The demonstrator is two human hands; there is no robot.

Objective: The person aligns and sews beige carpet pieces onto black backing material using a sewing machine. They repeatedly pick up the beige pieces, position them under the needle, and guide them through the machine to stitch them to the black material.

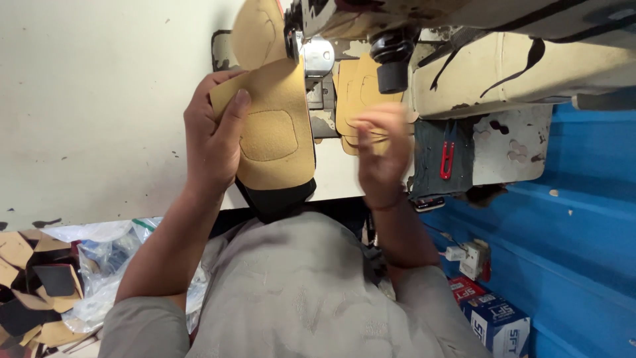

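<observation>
Far left, low down, there's a heap of cut pieces (33, 278), tan and black, spilling next to some clear plastic bags (106, 265) that look crumpled. Above that is just a plain off-white wall (86, 99) with a few scuffs. Moving in, the left hand (212, 142) has a proper hold on a tan suede-like shoe piece (278, 126), thumb lying across its near face and the other fingers wrapped behind the edge, so it's closed around it. That piece is held up in front of the sewing machine (464, 40), its top edge right by the needle area, and it has a stitched rounded patch in the middle and a black bit hanging off the bottom. Just past it is a small stack of more tan pieces (361, 93) lying on the machine bed. The right hand (381, 156) is over that stack but it's motion-blurred, fingers look curled, and I honestly can't tell if it's got hold of anything. Further right there's a red thread snip (447, 160) lying on a dark cloth, then the blue wall (583, 219), with a white socket (472, 258) and two small blue-and-red boxes (493, 318) down in the corner.
</observation>
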